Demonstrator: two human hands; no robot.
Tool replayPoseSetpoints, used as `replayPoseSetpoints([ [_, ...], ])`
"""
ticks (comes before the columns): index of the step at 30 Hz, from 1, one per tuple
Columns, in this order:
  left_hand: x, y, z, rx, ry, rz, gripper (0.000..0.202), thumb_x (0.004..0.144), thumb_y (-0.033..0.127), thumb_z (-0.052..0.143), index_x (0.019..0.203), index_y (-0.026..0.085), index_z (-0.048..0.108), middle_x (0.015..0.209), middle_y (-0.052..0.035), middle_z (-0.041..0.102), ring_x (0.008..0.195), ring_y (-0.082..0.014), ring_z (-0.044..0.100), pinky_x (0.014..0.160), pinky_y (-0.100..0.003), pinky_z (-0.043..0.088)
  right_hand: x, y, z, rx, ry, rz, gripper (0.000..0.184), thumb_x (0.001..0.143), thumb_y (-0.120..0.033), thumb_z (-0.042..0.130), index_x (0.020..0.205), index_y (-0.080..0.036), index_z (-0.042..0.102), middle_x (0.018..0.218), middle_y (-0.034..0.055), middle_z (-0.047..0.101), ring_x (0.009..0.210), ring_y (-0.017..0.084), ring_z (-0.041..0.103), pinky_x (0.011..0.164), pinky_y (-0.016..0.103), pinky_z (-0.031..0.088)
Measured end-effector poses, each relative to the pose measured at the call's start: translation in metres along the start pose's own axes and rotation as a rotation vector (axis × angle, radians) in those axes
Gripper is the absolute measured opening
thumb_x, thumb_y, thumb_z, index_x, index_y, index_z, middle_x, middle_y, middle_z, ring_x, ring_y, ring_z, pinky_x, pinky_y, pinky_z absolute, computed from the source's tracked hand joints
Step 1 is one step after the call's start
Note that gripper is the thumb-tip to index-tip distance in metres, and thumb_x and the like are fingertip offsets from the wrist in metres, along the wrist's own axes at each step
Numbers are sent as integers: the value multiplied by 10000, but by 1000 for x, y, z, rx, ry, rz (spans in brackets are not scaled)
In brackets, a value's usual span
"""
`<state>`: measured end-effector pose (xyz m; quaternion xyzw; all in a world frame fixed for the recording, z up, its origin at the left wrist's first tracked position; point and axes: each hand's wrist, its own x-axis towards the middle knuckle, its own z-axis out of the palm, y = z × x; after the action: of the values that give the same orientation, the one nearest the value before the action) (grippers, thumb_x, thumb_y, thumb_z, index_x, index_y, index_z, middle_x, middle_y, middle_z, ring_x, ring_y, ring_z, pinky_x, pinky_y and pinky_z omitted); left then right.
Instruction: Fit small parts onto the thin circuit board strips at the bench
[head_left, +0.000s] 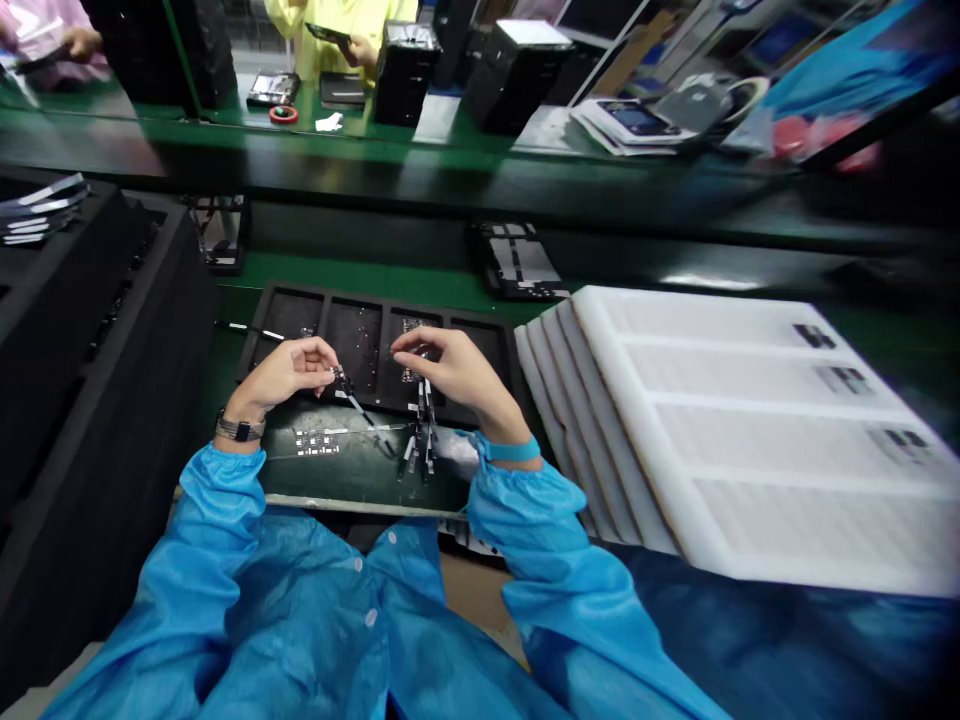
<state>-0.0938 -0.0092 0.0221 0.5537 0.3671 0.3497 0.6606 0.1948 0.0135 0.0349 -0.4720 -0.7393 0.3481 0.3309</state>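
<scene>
My left hand (294, 370) pinches a small dark circuit part with a flex cable (361, 410) trailing down to the right. To the right of it, my right hand (454, 370) is over the front of a black compartment tray (315, 378), with thumb and forefinger close together. A bunch of black-and-white flex cables (422, 430) hangs from beneath its palm, apparently held by the curled fingers, which are partly hidden. Small circuit boards (318, 442) lie in rows on the green work surface (300, 475) below my left hand. Small boards and loose bits lie in the tray's compartments.
Stacked white foam trays (660, 400) stand tilted at the right; black foam trays (142, 300) rise at the left. Opened device housings (521, 260) sit behind the compartment tray. Across the raised green shelf (337, 150), a person in yellow (390, 10) handles a dark device.
</scene>
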Motion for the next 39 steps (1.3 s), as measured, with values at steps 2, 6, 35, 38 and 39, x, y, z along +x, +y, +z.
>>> replayPoseSetpoints([
  [2, 0, -1, -4, -45, 41, 47, 343, 740, 309, 933, 909, 144, 684, 706, 7, 661, 608, -109, 626, 604, -228, 516, 22, 3, 6, -172, -61, 25, 83, 904, -217, 737, 943, -190, 805, 942, 68, 804, 869, 236, 715, 843, 368, 549],
  [6, 1, -4, -11, -131, 110, 138, 379, 702, 321, 967, 889, 136, 694, 709, 1, 661, 598, -110, 624, 571, -224, 521, 60, 9, 40, -589, -68, 132, 59, 905, -206, 775, 906, -156, 805, 967, 123, 782, 1012, 297, 666, 909, 409, 508],
  [35, 5, -10, -24, -230, 228, 202, 406, 635, 290, 986, 866, 131, 692, 771, -20, 705, 573, -95, 608, 547, -228, 499, 74, 36, 66, -697, -170, -78, 136, 922, -160, 706, 1034, -188, 778, 1056, 125, 724, 1069, 308, 578, 929, 401, 428],
  [38, 6, -11, -24, -226, 230, 202, 409, 636, 294, 987, 871, 132, 693, 762, -15, 697, 570, -94, 603, 541, -225, 495, 89, 33, 66, -766, -263, -51, 80, 943, -187, 712, 973, -179, 785, 1082, 139, 709, 1065, 300, 583, 907, 387, 410],
  [39, 6, -11, -24, -228, 232, 203, 411, 636, 295, 988, 872, 132, 694, 761, -13, 694, 571, -92, 601, 538, -222, 492, 93, 32, 67, -786, -288, -46, 83, 952, -185, 704, 971, -175, 785, 1097, 144, 706, 1071, 299, 585, 905, 385, 406],
])
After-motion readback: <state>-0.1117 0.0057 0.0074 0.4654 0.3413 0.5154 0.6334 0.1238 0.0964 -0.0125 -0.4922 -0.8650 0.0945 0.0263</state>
